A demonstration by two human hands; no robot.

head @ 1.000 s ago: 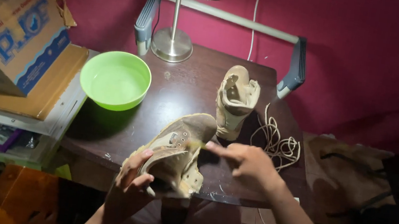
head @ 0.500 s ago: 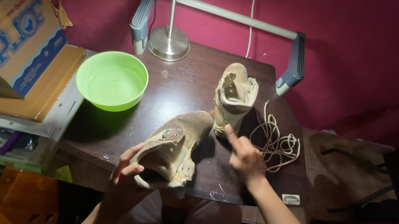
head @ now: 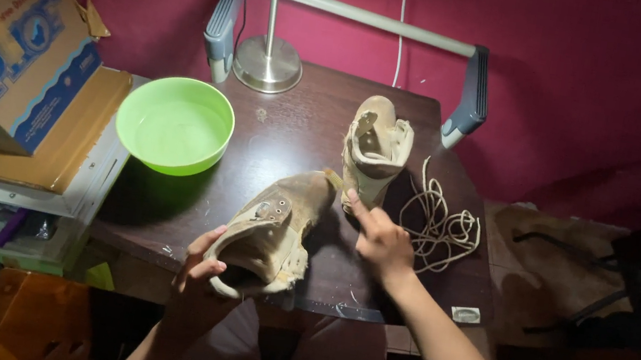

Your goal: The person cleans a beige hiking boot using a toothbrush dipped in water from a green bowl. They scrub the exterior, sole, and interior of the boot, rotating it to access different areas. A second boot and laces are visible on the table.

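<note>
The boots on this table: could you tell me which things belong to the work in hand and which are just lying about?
In hand:
near boot, gripped by the left hand
far boot, touched by the right hand
loose laces

Lying about:
green bowl
lamp base
cardboard box

On the counter, the lamp base stands at the back edge toward the left corner. The bowl sits at the left edge. One boot lies at the front edge with the left hand on its opening; the other boot stands mid-counter behind it. The laces lie along the right edge, with the right hand between them and the near boot.
</note>
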